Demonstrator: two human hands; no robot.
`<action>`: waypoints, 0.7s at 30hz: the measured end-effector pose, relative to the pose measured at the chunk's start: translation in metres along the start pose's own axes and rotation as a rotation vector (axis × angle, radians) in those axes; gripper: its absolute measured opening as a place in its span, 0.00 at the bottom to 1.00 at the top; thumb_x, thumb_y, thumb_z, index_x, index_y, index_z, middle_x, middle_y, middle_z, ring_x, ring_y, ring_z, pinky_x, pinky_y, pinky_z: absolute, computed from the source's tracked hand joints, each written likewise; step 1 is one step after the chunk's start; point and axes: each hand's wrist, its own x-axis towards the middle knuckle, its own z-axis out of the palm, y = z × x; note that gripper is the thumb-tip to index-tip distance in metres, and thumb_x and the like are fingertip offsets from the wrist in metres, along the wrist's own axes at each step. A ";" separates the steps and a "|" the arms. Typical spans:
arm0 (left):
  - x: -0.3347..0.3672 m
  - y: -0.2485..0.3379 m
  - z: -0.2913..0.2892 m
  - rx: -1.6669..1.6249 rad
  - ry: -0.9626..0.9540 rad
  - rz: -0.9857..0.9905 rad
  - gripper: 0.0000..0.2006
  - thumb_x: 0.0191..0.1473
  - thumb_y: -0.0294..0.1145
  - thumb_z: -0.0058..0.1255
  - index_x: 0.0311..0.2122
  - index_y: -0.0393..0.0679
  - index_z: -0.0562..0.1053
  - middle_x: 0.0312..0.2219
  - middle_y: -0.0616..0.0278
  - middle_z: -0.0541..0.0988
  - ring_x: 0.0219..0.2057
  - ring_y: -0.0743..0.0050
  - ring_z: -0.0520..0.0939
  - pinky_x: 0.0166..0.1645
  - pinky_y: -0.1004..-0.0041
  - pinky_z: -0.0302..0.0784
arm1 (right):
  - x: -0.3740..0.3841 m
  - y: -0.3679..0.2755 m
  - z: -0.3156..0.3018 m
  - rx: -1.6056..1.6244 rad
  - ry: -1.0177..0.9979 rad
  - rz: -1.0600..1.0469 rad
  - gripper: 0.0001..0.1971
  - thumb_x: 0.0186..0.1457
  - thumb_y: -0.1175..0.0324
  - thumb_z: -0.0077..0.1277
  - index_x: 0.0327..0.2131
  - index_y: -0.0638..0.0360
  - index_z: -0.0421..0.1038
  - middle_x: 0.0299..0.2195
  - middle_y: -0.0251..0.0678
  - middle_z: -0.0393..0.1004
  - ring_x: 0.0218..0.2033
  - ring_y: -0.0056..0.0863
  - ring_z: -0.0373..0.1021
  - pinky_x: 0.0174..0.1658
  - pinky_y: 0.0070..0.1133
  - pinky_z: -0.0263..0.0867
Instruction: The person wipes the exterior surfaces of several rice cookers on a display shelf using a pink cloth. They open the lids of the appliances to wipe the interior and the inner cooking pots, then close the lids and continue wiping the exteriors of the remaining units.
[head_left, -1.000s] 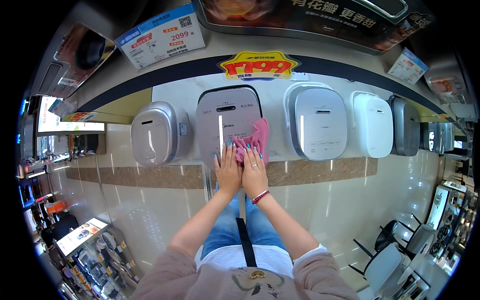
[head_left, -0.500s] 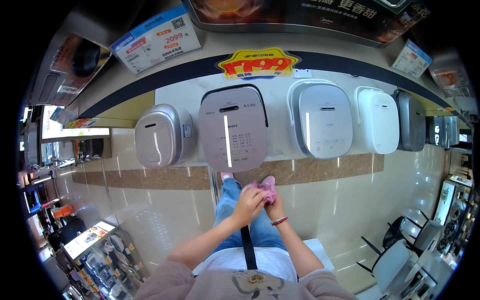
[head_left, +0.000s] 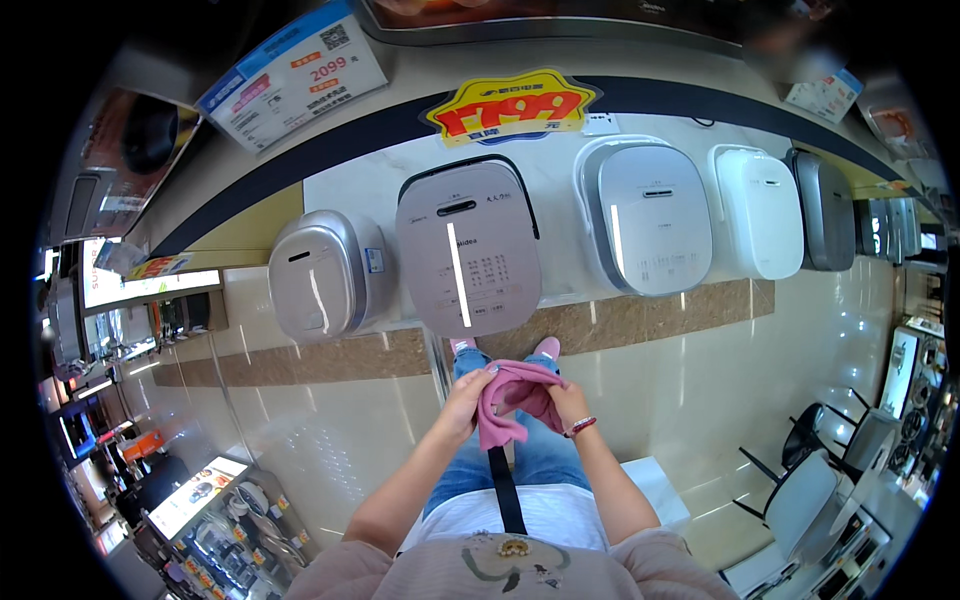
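Left hand (head_left: 465,398) and right hand (head_left: 572,404) are opening out the previously bunched pink cloth (head_left: 494,416), fingers pinching its edges, contact with the grey cooker (head_left: 470,245) apparently pausing.

A: Which markings are legible?
B: Straight ahead of the left hand (head_left: 464,404): lid (head_left: 480,235), printed characters. Beyond it: yellow sign (head_left: 513,106), large red figures. Farther left: white tag (head_left: 292,84), red figures, square code (head_left: 335,37).

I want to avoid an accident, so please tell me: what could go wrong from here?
The pink cloth, held at its sides by the left hand and right hand, might slip toward the floor. Its loose lower end, hanging near the black strap in this view, could perhaps catch there.
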 end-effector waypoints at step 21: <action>0.018 -0.007 0.025 0.416 0.209 0.284 0.13 0.51 0.27 0.47 0.42 0.37 0.64 0.24 0.66 0.72 0.22 0.84 0.71 0.24 0.83 0.66 | 0.030 -0.086 0.027 0.986 0.147 -0.006 0.15 0.58 0.70 0.32 0.47 0.65 0.60 0.47 0.42 0.64 0.46 0.32 0.64 0.50 0.28 0.62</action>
